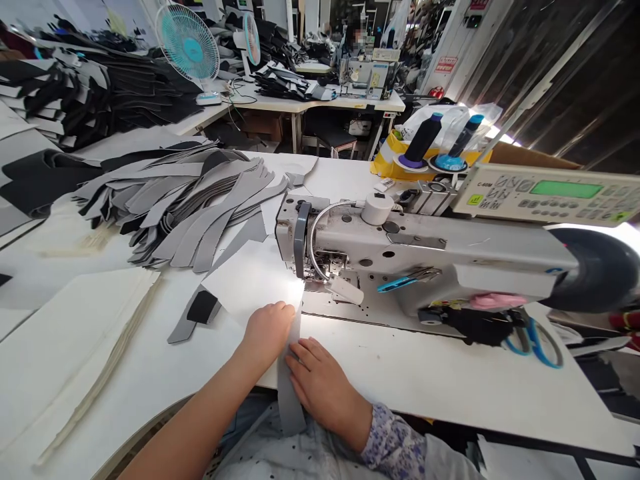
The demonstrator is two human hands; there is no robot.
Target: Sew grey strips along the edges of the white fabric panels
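Note:
A white sheet (250, 277) lies in front of the sewing machine (370, 233), its right corner beneath the needle area. My left hand (270, 330) is closed on the sheet's near edge, fingers curled, knuckles up. Beside it a long grey fabric strip (289, 400) runs from the machine down over the table edge to my lap. Along the strip's right side lies my right hand (323, 383), fingers stretched out and touching it. The tips of my left fingers are hidden.
Grey strips (200, 200) are heaped at the back left, with stacked white sheets (70, 353) nearer. Scissors with blue handles (543, 343) lie at the right. A blue tool (397, 283) rests on the machine. Thread cones (423, 137) and a control panel (555, 193) stand behind.

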